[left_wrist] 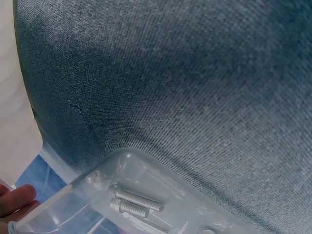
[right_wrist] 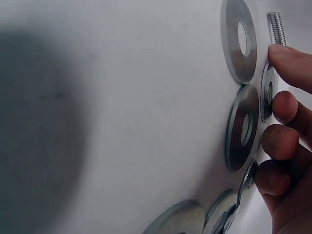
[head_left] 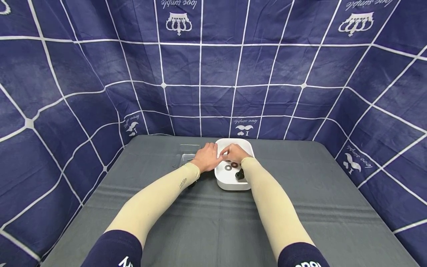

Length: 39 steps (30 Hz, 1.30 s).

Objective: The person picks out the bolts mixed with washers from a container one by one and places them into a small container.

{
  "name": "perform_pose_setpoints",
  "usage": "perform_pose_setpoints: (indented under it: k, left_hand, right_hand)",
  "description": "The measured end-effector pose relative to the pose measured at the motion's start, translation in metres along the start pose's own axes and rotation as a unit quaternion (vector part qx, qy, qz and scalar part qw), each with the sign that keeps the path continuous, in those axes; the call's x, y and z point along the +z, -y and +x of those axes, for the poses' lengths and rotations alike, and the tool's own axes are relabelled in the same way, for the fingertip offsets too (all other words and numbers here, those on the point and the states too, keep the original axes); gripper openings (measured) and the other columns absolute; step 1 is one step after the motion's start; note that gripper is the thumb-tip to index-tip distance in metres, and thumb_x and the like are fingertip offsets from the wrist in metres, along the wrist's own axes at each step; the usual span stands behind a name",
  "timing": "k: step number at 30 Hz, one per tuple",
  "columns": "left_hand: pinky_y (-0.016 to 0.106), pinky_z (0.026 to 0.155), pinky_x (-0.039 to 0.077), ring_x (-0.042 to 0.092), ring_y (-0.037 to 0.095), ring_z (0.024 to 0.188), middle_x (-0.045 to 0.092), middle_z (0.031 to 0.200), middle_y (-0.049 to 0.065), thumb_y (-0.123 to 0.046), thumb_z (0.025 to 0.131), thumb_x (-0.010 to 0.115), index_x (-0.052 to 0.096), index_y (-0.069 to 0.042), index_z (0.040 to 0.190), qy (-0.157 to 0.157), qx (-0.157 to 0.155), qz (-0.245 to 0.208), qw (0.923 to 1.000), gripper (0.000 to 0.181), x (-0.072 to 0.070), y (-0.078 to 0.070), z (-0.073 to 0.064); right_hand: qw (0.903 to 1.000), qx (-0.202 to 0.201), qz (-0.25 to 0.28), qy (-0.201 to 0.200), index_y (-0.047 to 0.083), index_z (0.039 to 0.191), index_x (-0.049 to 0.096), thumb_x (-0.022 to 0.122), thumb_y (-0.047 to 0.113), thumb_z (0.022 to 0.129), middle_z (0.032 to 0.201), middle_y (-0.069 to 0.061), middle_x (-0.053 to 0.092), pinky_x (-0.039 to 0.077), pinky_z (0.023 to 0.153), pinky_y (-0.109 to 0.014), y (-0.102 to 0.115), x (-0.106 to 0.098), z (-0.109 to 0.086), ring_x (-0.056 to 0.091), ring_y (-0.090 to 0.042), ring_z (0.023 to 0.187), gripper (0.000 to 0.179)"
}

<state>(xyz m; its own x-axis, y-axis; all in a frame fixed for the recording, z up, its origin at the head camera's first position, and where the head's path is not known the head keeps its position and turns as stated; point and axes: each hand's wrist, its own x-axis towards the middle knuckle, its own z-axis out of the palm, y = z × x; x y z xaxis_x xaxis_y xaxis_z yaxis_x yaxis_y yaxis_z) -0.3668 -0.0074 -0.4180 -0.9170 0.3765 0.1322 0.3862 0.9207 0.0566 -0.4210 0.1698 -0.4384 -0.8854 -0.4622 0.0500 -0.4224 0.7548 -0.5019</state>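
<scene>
My right hand (head_left: 235,152) reaches into a white bin (head_left: 230,185), fingers bent and thumb apart from them. Its fingertips hover close to flat metal washers (right_wrist: 242,129) on the bin floor. A threaded bolt (right_wrist: 276,28) shows beyond the right thumb (right_wrist: 292,68); whether they touch is unclear. My left hand (head_left: 207,157) lies palm down along the bin's left rim, its thumb close to the right fingertips. Only a few left fingers (left_wrist: 17,200) appear in the left wrist view, and what lies under that palm is hidden.
Left of the bin stands a clear plastic box (left_wrist: 131,158) containing several bolts (left_wrist: 139,197). A transparent lid-like piece (head_left: 190,147) is behind it. Both rest on a grey cloth-covered table (head_left: 317,193), with blue gridded curtains (head_left: 220,66) at the back and sides.
</scene>
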Motion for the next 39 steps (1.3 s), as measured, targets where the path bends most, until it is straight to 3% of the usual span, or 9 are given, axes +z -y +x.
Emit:
perform_pose_setpoints:
  k: [5,13,20,30,39]
  left_hand:
    - [0.048,0.101,0.051,0.05,0.031,0.128,0.054,0.132,0.018,-0.046,0.102,0.046,0.042,0.004,0.144,0.002,-0.001,0.006,1.0,0.066,-0.001,0.0,0.001]
    - [0.047,0.103,0.049,0.05,0.031,0.129,0.054,0.134,0.018,-0.047,0.102,0.046,0.042,0.004,0.146,0.0,-0.002,0.015,0.9999,0.067,-0.001,0.001,0.001]
    - [0.044,0.106,0.047,0.053,0.032,0.123,0.056,0.126,0.017,-0.049,0.1,0.045,0.05,0.002,0.137,-0.009,0.01,0.03,0.9994,0.063,-0.002,0.002,0.001]
    - [0.044,0.117,0.032,0.052,0.034,0.126,0.057,0.128,0.018,-0.046,0.1,0.047,0.052,0.002,0.136,-0.012,0.021,0.044,0.9987,0.061,-0.005,0.002,0.001]
    - [0.044,0.113,0.036,0.053,0.032,0.123,0.058,0.126,0.016,-0.048,0.1,0.045,0.055,-0.001,0.133,-0.003,0.023,0.059,0.998,0.059,-0.007,0.005,-0.001]
  right_hand:
    - [0.9998,0.014,0.009,-0.012,0.018,0.099,0.081,0.075,0.018,0.083,0.08,0.003,0.071,0.047,0.084,-0.031,0.003,-0.004,-0.004,0.058,-0.015,0.081,0.017]
    - [0.9995,0.023,0.018,-0.011,0.017,0.092,0.081,0.077,0.019,0.083,0.078,0.004,0.071,0.045,0.077,-0.027,0.002,-0.006,-0.005,0.057,-0.013,0.076,0.01]
    - [0.9993,0.029,0.025,-0.007,0.016,0.095,0.081,0.078,0.021,0.084,0.078,0.003,0.071,0.044,0.068,-0.026,-0.003,-0.004,-0.006,0.056,-0.013,0.072,0.013]
    - [0.9993,0.03,0.017,-0.014,0.013,0.093,0.08,0.078,0.018,0.083,0.084,0.001,0.073,0.043,0.069,-0.025,-0.003,-0.009,-0.007,0.055,-0.014,0.075,0.011]
    - [0.9989,0.04,0.012,-0.022,0.01,0.092,0.08,0.078,0.013,0.085,0.087,-0.003,0.074,0.043,0.07,-0.025,0.005,-0.015,-0.008,0.056,-0.014,0.075,0.008]
